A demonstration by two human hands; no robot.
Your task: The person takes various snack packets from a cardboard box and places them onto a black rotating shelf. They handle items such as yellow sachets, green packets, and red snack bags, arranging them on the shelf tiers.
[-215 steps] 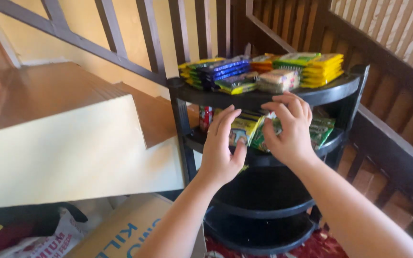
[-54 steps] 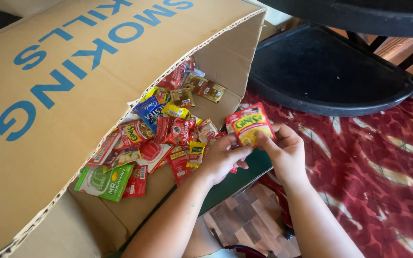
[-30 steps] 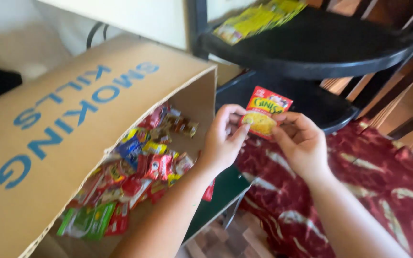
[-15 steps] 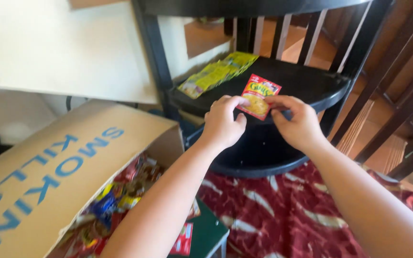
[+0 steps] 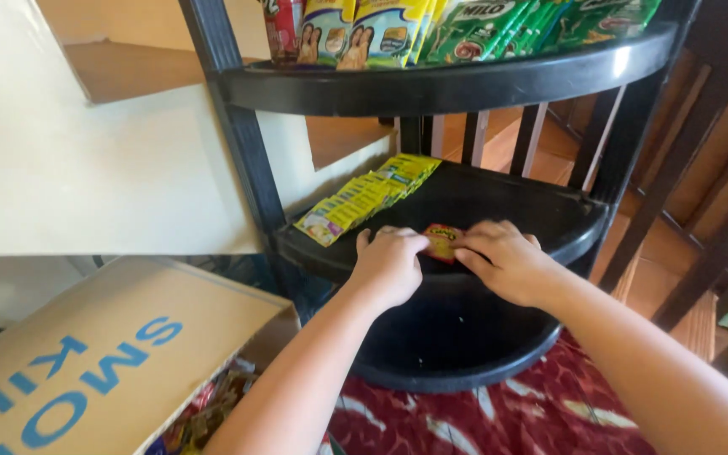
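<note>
Red-and-yellow sachet [image 5: 441, 242], yellow sachet row [image 5: 368, 195] on black shelf [image 5: 499, 202]; red patterned rug [image 5: 541, 413] lower right; tan box [image 5: 120, 354], blue lettering

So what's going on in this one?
A person's left hand and right hand hold a small red packet between them, low over the front of a black shelf. A row of yellow packets lies along that shelf's left side. The shelf above carries green and yellow packets. A cardboard box with loose packets inside sits at lower left.
</note>
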